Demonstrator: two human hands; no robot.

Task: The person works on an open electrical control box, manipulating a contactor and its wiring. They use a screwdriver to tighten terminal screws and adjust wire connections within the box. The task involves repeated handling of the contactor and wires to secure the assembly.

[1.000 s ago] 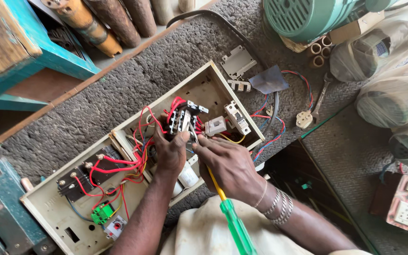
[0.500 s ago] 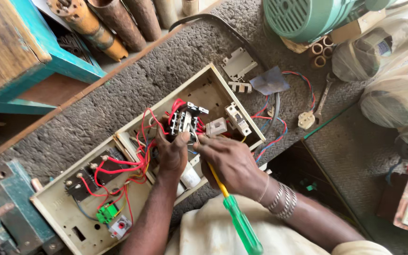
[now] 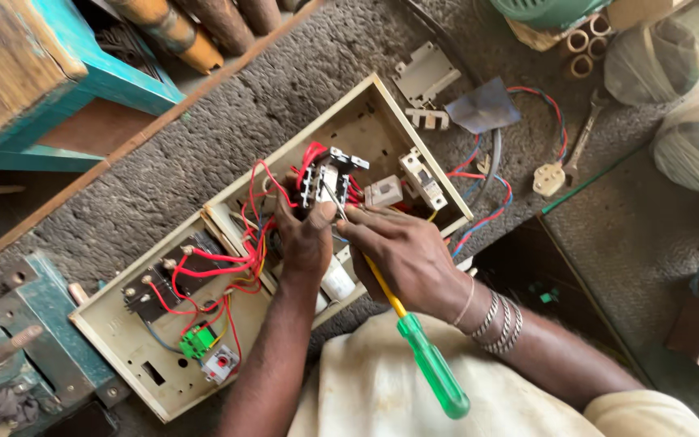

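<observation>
- Centrally, a black-and-white electrical contactor block [image 3: 327, 180], studded with terminals and fed by red wires [image 3: 240, 263], sits inside an open cream metal enclosure [image 3: 382, 109] that lies on rough grey stone.
- The left hand [image 3: 305, 239] is closed around the lower edge of the block, fingers curled over it and steadying it.
- The right hand [image 3: 406, 255] is wrapped around a screwdriver [image 3: 422, 360]; its yellow shaft runs under the palm, its translucent green handle sticks out towards the person's lap, and the thin metal tip meets the block.
- Silver bangles [image 3: 499, 324] ring the right wrist.
- The box's hinged lid [image 3: 135, 344] lies flat to the left, carrying a green push-button [image 3: 196, 340] and a red one [image 3: 220, 364].
- Beyond the box lie a white three-pin plug [image 3: 548, 179] on red and blue leads and a steel spanner [image 3: 584, 137].
- A teal-painted wooden bench [image 3: 99, 77] stands at the upper left.
</observation>
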